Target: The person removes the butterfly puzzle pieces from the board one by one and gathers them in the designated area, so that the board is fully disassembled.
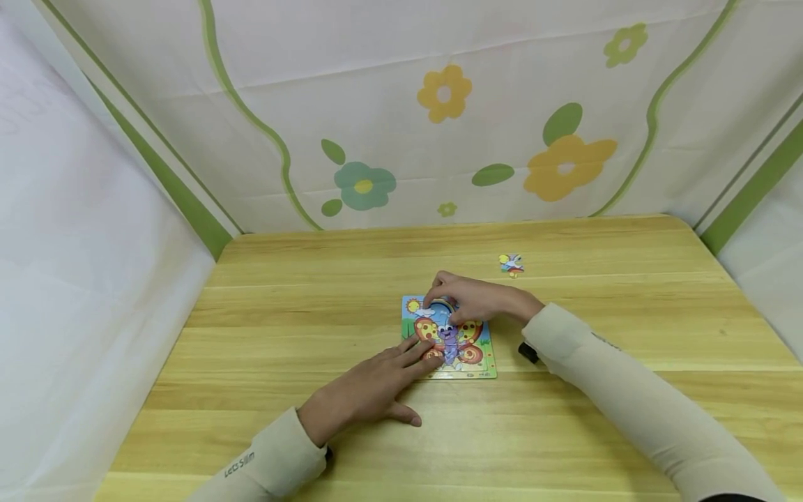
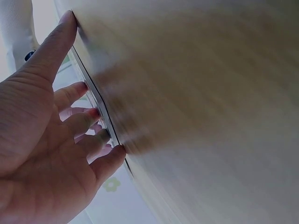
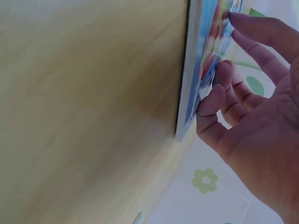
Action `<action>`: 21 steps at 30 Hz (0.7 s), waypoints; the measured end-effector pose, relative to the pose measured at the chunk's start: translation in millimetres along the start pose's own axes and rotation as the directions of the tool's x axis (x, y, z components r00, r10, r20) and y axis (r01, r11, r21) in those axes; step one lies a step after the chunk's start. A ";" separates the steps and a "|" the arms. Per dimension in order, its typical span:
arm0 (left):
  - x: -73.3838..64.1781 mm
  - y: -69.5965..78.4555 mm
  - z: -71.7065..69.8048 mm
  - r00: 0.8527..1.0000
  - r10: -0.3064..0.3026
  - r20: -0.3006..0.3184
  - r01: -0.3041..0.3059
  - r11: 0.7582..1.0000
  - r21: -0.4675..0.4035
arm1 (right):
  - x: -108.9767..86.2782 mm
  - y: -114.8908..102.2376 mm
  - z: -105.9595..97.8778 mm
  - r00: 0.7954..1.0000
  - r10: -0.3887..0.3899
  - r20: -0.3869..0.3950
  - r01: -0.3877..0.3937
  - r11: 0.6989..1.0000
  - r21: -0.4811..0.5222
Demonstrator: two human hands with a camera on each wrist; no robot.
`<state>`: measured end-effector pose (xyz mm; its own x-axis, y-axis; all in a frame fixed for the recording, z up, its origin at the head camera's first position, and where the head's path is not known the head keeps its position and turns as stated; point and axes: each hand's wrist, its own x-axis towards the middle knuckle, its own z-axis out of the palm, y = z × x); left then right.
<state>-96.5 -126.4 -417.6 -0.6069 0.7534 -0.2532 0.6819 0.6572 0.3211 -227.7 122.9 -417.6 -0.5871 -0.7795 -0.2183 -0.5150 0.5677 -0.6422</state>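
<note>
A butterfly jigsaw puzzle (image 1: pixel 477 362) in a square tray lies on the wooden table. My left hand (image 1: pixel 383 380) rests on its lower left part, fingers straight and spread, thumb out over the table. From the upper right, my right hand (image 1: pixel 473 296) reaches over the puzzle's top and pinches a blue puzzle piece (image 1: pixel 441 311) between thumb and bent fingers, under a rainbow arc. In the right wrist view, those fingertips (image 3: pixel 223 72) are right at the picture surface. The left wrist view has the left fingertips (image 2: pixel 120 151) at the tray's edge.
One loose puzzle piece (image 1: pixel 511 265) lies behind the tray, toward the table's back edge. The wooden table (image 1: pixel 282 314) stands against a white curtain (image 1: pixel 376 63) with printed flowers, and more white cloth hangs at both sides.
</note>
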 end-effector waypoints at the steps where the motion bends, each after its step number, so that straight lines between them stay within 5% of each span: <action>1: -0.1 -0.2 0.1 1.000 0.001 -0.001 -0.001 1.000 -0.002 | 0.5 -0.1 -0.4 1.000 -0.002 0.005 0.002 1.000 -0.002; 21: 0.0 -2.9 2.1 1.000 0.013 -0.007 -0.013 1.000 -0.022 | 4.5 -0.7 -5.9 0.997 -0.034 0.066 0.037 0.999 -0.034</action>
<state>-97.6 -128.2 -420.5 -0.6005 0.7619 -0.2427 0.6810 0.6464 0.3441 -233.6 120.6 -413.8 -0.5268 -0.8142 -0.2439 -0.5572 0.5475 -0.6243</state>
